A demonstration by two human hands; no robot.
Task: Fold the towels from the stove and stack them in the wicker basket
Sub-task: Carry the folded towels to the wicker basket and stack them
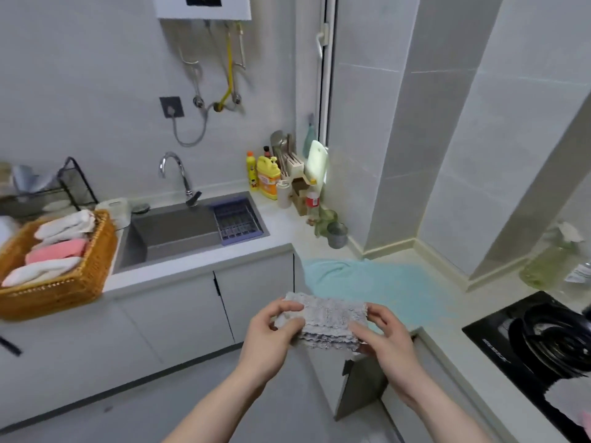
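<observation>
Folded grey towel (326, 321) between both hands.

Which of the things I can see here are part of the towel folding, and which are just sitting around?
Part of the job:
- grey towel, folded, held by the left hand and right hand
- teal towel spread on the counter
- wicker basket holding white and pink folded towels
- stove

Just sitting around:
- sink and tap
- yellow detergent bottles
- dish rack
- metal cup
</observation>
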